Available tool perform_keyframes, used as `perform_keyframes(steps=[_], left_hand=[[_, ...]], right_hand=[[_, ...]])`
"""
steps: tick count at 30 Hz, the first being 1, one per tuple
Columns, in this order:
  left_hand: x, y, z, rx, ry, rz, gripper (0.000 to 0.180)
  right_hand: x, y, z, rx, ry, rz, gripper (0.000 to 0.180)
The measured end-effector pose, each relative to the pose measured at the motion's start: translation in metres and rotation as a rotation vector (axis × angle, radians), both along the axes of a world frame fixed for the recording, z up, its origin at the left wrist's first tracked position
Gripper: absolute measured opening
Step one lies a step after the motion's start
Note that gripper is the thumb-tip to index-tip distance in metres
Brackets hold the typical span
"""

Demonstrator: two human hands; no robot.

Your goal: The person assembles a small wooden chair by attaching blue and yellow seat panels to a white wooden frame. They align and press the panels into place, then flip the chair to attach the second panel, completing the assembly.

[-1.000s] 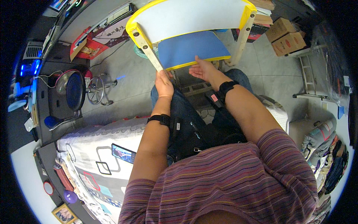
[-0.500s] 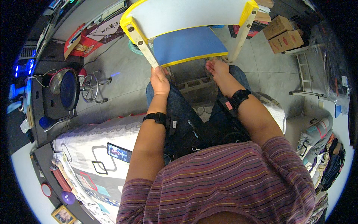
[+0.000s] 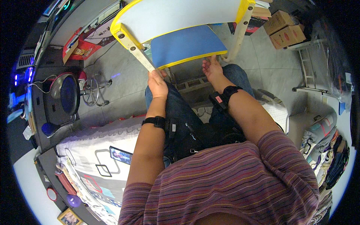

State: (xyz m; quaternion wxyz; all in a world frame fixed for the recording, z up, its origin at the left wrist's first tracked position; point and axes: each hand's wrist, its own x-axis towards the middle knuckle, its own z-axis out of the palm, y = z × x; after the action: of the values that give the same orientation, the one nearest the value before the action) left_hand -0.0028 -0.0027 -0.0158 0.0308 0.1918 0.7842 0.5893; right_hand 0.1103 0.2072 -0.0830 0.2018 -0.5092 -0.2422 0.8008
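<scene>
Two hands are on the small chair [image 3: 180, 22] in front of us, and everything turns on how that chair lies between them. Our left hand [image 3: 157, 83] is curled shut around the lower end of the chair's pale wooden leg [image 3: 140, 56], which slants up and to the left from our grip toward the yellow-edged backrest [image 3: 123, 26]. Our right hand [image 3: 212, 68] sits at the front edge of the blue seat [image 3: 185, 45], fingers loosely bent against the yellow rim; we cannot tell whether it truly grips the edge or only presses on it.

The chair hangs tilted just above our knees [image 3: 176, 105], its white back panel farthest from us and the seat facing down toward our lap. Its long axis runs away from us, up the picture, while the seat edge spans crosswise between our two hands. The left hand is the lower and closer of the two and bears on the leg; the right is a little higher and further out, touching the seat. The far leg [image 3: 240, 33] on the right is free of either hand.

Beside us on the left lie a patterned bedspread [image 3: 86, 157] with a phone [image 3: 120, 155] on it, and a round fan [image 3: 65, 93] well apart on the floor.
</scene>
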Motion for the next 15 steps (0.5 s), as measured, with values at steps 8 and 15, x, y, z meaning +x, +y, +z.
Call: perform_keyframes(steps=[8,15], left_hand=[[0.002,0.001,0.008,-0.043,0.053,0.016,0.050],[0.002,0.000,0.011,-0.031,0.049,0.003,0.048]], right_hand=[[0.001,0.003,0.003,-0.032,0.078,0.031,0.039],[0.009,0.021,0.005,-0.188,-0.079,0.106,0.026]])
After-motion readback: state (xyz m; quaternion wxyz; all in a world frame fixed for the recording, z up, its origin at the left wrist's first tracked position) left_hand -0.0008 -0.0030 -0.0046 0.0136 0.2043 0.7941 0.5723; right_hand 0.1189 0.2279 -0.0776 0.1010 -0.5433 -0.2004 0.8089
